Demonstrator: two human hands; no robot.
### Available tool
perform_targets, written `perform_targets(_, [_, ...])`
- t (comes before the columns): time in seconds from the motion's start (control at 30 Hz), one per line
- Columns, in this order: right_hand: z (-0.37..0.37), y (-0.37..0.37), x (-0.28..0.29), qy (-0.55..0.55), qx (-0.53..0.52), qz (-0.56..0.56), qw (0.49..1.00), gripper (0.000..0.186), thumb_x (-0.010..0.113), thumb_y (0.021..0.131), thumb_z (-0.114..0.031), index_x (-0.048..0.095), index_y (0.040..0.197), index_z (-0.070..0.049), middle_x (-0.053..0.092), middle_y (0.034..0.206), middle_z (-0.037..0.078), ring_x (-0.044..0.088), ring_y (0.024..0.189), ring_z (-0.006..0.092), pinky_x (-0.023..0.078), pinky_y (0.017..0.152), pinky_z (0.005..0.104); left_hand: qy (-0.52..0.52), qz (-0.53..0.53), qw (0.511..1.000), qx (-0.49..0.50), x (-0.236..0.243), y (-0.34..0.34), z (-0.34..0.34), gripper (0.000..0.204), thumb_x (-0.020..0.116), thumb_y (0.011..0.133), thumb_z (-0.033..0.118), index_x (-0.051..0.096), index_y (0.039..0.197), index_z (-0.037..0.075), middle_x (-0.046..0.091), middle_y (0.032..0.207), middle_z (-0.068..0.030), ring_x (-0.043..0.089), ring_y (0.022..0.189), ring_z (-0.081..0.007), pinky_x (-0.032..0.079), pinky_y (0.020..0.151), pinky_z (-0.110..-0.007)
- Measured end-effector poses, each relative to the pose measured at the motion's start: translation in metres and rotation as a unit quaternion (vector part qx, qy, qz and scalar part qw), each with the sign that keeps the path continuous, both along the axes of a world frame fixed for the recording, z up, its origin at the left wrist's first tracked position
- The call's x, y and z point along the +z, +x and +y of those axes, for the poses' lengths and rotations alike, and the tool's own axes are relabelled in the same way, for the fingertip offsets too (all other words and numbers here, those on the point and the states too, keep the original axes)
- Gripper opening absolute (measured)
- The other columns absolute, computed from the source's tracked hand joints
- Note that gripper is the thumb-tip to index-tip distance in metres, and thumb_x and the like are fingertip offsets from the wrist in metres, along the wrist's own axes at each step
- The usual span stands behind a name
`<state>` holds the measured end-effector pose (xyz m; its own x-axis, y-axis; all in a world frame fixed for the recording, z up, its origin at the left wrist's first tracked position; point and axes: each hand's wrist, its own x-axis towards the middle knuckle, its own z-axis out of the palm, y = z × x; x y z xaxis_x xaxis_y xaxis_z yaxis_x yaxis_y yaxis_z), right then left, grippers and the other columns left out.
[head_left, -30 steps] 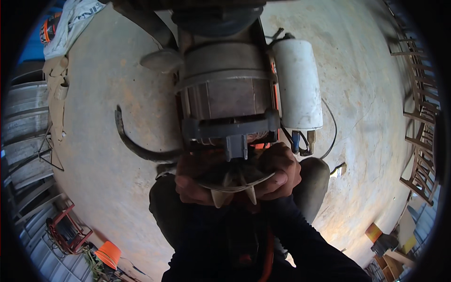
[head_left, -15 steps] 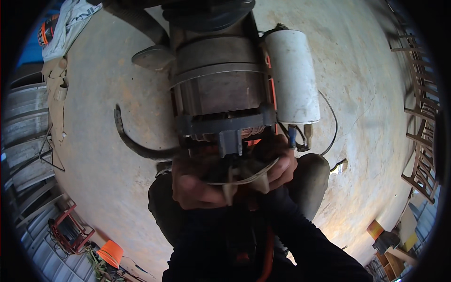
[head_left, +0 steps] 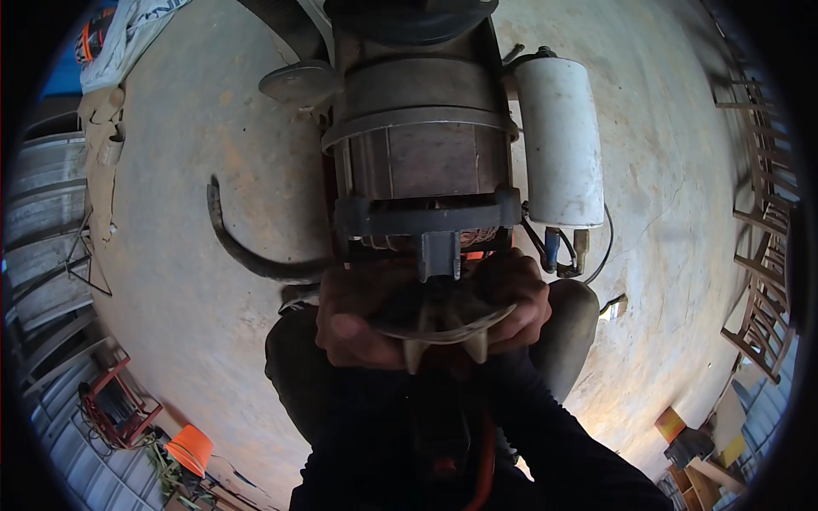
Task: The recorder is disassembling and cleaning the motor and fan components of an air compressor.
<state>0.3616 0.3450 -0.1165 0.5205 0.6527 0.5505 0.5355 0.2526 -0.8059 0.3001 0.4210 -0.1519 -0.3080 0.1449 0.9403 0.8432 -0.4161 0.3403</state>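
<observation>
A dark electric motor (head_left: 417,162) with a ribbed grey band and copper windings at its near end stands in front of me. Between my hands is a round, dished fan-like part (head_left: 452,330) with a pale rim. Two pale pointed prongs stick out of its near side. My left hand (head_left: 354,328) is closed on its left edge, thumb on the near side. Gripping the right edge, my right hand (head_left: 527,302) has its fingers curled round the rim. A grey metal bracket (head_left: 440,255) on the motor's end sits just beyond the part. Shadow hides its far side.
A white cylinder (head_left: 560,140) with blue and brass-coloured fittings is beside the motor's right. A curved dark hose (head_left: 234,251) lies left on the concrete floor (head_left: 673,221). Wooden chairs (head_left: 758,281) line the right; an orange bucket (head_left: 189,449) stands lower left.
The motor and white cylinder appear slightly farther right in the view. Both hands keep hold of the fan-like part, and the right hand has shifted a little right.
</observation>
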Motion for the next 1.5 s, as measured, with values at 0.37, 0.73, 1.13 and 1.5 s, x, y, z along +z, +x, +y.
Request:
perform_targets(0.37, [-0.005, -0.011, 0.0, -0.042, -0.04, 0.054, 0.997, 0.046, 0.032, 0.101, -0.041, 0.049, 0.082, -0.002, 0.051, 0.069, 0.013, 0.051, 0.06, 0.023, 0.044, 0.055, 0.0355, -0.043, 0.073, 0.996, -0.002, 0.014, -0.017, -0.015, 0.055, 0.039, 0.105, 0.041, 0.038, 0.144, 0.002, 0.055, 0.067, -0.0063, 0.05, 0.047, -0.0171, 0.04, 0.044, -0.027])
perform_targets(0.73, [0.007, -0.006, 0.017, 0.043, -0.011, -0.094, 0.995, 0.029, 0.046, 0.095, -0.023, 0.056, 0.083, 0.001, 0.056, 0.068, 0.015, 0.056, 0.056, 0.0308, 0.048, 0.056, 0.0384, -0.143, 0.039, 0.964, -0.222, 0.048, -0.05, -0.029, 0.042, 0.049, 0.103, 0.031, 0.054, 0.127, -0.003, 0.064, 0.08, -0.0162, 0.056, 0.052, -0.0286, 0.049, 0.051, -0.04])
perform_targets(1.13, [-0.024, 0.009, 0.035, 0.013, 0.034, -0.091, 0.995, 0.022, 0.06, 0.088, -0.01, 0.055, 0.105, 0.004, 0.058, 0.099, 0.023, 0.059, 0.093, 0.0416, 0.048, 0.087, 0.0449, -0.275, -0.395, 0.862, -0.159, 0.052, -0.015, -0.04, 0.049, 0.053, 0.102, 0.031, 0.062, 0.086, -0.015, 0.061, 0.072, -0.0252, 0.056, 0.069, -0.033, 0.044, 0.07, -0.046])
perform_targets(1.5, [-0.046, 0.005, 0.015, -0.069, 0.121, -0.022, 0.99, 0.074, 0.084, 0.076, -0.022, 0.046, 0.133, 0.004, 0.053, 0.123, 0.026, 0.052, 0.118, 0.0424, 0.042, 0.102, 0.0433, -0.283, -0.317, 0.887, -0.181, 0.039, -0.039, -0.046, 0.042, 0.05, 0.102, 0.03, 0.063, 0.086, -0.007, 0.06, 0.076, -0.0276, 0.054, 0.068, -0.0443, 0.043, 0.063, -0.047])
